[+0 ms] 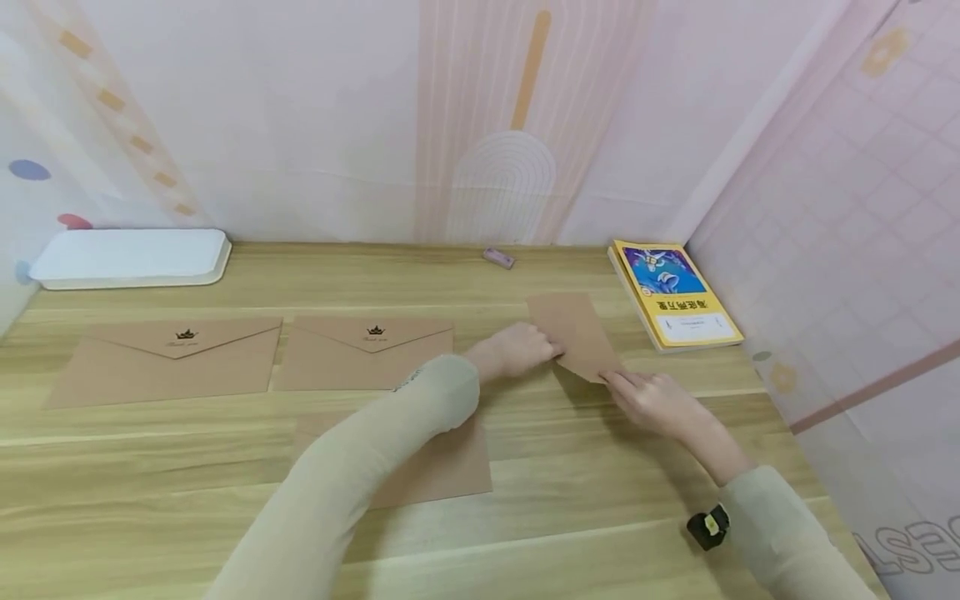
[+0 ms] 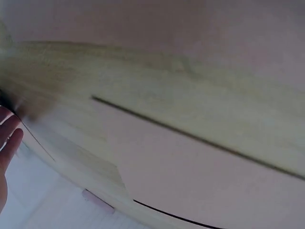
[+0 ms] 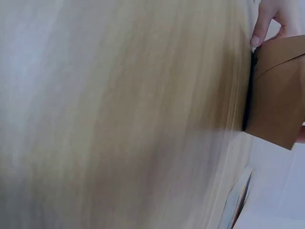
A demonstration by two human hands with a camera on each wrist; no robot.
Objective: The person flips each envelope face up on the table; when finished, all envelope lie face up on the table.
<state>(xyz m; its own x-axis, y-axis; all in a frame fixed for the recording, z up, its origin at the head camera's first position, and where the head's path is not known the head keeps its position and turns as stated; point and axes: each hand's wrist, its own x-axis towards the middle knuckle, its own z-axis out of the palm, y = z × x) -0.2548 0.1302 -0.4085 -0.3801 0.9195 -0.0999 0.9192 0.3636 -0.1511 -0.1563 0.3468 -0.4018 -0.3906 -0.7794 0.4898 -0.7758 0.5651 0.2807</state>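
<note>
Between both hands, above the table's right half, a brown kraft-paper envelope (image 1: 573, 333) is held at a tilt. My left hand (image 1: 517, 348) pinches its lower left corner, while the fingertips of my right hand (image 1: 656, 400) grip the lower right corner. The right wrist view shows this envelope (image 3: 281, 90) with a flap line across it. Two more brown envelopes, the left one (image 1: 225, 367) and the middle one (image 1: 315, 362), lie flap up with a black crown print. Nearer to me, another brown envelope (image 1: 450, 462) lies partly hidden under my left sleeve.
A white case (image 1: 131, 257) stands at the back left against the wall. Near the back edge lies a small purple object (image 1: 498, 257). A yellow book (image 1: 675, 296) sits at the back right. A black wrist device (image 1: 707, 527) hangs at my right cuff.
</note>
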